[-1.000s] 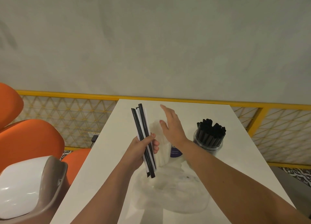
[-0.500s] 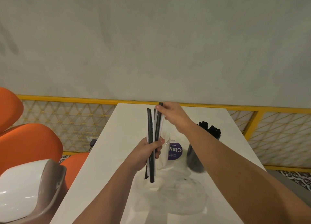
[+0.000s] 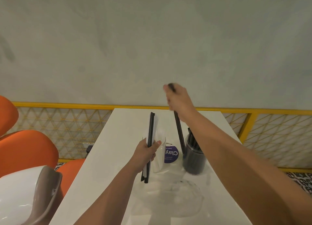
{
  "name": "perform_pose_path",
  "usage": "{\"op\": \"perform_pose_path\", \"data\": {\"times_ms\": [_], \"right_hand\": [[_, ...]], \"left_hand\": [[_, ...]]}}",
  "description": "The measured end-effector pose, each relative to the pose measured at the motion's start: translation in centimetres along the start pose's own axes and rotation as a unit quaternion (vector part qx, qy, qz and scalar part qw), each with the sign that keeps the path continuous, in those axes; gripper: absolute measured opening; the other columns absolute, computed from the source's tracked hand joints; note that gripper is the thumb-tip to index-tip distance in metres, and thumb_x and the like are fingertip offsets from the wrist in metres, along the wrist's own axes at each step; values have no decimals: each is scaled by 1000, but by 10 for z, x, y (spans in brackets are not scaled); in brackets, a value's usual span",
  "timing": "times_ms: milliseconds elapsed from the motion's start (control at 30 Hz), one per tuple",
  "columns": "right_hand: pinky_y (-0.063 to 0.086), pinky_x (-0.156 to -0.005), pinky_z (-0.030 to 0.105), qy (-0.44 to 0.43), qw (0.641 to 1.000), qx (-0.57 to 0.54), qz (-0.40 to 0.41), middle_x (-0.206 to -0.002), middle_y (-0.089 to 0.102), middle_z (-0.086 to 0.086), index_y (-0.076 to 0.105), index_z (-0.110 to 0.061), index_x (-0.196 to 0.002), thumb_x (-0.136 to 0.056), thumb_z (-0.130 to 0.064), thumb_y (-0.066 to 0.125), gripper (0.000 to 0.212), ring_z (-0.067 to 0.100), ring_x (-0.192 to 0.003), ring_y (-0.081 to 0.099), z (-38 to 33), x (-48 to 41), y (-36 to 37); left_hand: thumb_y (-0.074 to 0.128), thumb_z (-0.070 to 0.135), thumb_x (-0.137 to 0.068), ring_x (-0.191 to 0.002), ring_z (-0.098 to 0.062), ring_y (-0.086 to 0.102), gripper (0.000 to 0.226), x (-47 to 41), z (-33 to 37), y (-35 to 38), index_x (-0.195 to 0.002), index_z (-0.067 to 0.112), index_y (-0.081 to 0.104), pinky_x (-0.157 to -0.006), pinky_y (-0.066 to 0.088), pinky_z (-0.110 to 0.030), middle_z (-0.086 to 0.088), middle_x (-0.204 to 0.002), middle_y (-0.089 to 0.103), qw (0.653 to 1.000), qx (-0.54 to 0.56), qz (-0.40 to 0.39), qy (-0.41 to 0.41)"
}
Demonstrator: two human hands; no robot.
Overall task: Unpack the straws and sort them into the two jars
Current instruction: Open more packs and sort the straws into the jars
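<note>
Café: white table (image 3: 118,140), orange chairs (image 3: 25,150), straw jar (image 3: 194,162).

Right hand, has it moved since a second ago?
Yes. The right hand has risen, holding one black straw: it was below the yellow rail, and now reaches above it.

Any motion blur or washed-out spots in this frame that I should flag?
Head view: the right hand and the top of its black straw are motion-smeared, while the left hand and its straw bundle are sharp. Head view: the light is soft, with no harsh glare, but the clear jar nearly vanishes against the white table.
</note>
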State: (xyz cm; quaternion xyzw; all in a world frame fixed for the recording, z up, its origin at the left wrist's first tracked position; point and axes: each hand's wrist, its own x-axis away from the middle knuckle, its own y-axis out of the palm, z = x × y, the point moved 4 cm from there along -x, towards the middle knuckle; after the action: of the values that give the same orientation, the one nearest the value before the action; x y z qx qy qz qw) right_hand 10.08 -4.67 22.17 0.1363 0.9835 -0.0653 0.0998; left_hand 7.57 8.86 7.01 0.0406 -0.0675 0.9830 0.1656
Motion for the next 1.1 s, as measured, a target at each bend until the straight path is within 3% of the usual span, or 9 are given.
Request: {"op": "perform_pose_path", "data": {"times_ms": [167, 400, 533, 667, 767, 867, 967, 1033, 1100], "right_hand": [[33, -53, 13, -44, 966, 237, -93, -65, 46, -9, 64, -6, -98, -83, -21, 68, 22, 3, -58, 43, 31, 14, 21], [32, -53, 12, -49, 959, 264, -86, -70, 45, -5, 50, -10, -90, -88, -16, 61, 13, 9, -63, 43, 32, 19, 18], [31, -53, 12, -55, 952, 283, -108, -73, 45, -1, 45, -13, -85, -92, -18, 55, 13, 10, -62, 42, 34, 20, 14], [32, -49, 19, -12, 986, 164, -33, -77, 58, 7, 35, -24, -72, -96, -17, 47, 27, 7, -53, 42, 26, 7, -9], [32, -45, 19, 47, 999, -1, 25, -81, 63, 12, 37, -19, -86, -98, -15, 41, 14, 5, -48, 47, 26, 2, -30], [34, -50, 22, 63, 998, -10, 11, -73, 60, 5, 40, -13, -100, -99, -17, 40, 4, 12, -57, 46, 32, 5, -36], [40, -63, 25, 66, 997, 31, 10, -72, 59, 1, 46, -10, -101, -100, -18, 39, 10, 11, -65, 49, 33, 5, -46], [46, -75, 32, 53, 997, 14, 52, -70, 58, 1, 46, -9, -101, -100, -17, 38, 11, 12, -69, 53, 27, 3, -61], [50, -73, 35, 42, 991, -49, 116, -68, 56, 3, 42, -7, -100, -101, -16, 35, 11, 15, -65, 57, 20, 0, -80]], "left_hand": [[58, 23, -92, -46, -17, 35, 33, -3, 10, 5, -67, 13, 39, -49, 33, -28, -2, -52, 38, 998, -28, 45, 18], [58, 26, -92, -47, -14, 43, 24, -4, 12, 13, -73, 18, 46, -49, 39, -24, 0, -57, 48, 994, -58, 89, 37], [62, 26, -90, -54, -13, 46, 24, -6, 15, 14, -71, 22, 47, -59, 41, -29, 3, -61, 49, 991, -61, 103, 51], [64, 27, -88, -53, -11, 44, 26, -8, 17, 17, -69, 21, 48, -57, 39, -26, 5, -59, 46, 991, -87, 78, 59], [62, 28, -90, -54, -6, 43, 20, -8, 19, 25, -76, 20, 49, -53, 35, -21, 8, -59, 46, 990, -117, 58, 59], [62, 28, -90, -55, -11, 46, 21, -10, 23, 37, -74, 21, 48, -53, 37, -20, 6, -60, 47, 990, -115, 46, 62], [62, 34, -89, -79, -30, 61, 27, -12, 24, 48, -101, 10, 59, -63, 42, -23, -10, -84, 64, 991, -121, 33, 49], [61, 32, -89, -84, -26, 60, 32, -14, 24, 52, -108, 7, 59, -64, 43, -22, -11, -92, 64, 989, -138, 23, 47], [60, 30, -90, -78, -18, 57, 23, -16, 22, 51, -101, 10, 59, -60, 43, -20, -4, -86, 61, 988, -144, 20, 46]]}}
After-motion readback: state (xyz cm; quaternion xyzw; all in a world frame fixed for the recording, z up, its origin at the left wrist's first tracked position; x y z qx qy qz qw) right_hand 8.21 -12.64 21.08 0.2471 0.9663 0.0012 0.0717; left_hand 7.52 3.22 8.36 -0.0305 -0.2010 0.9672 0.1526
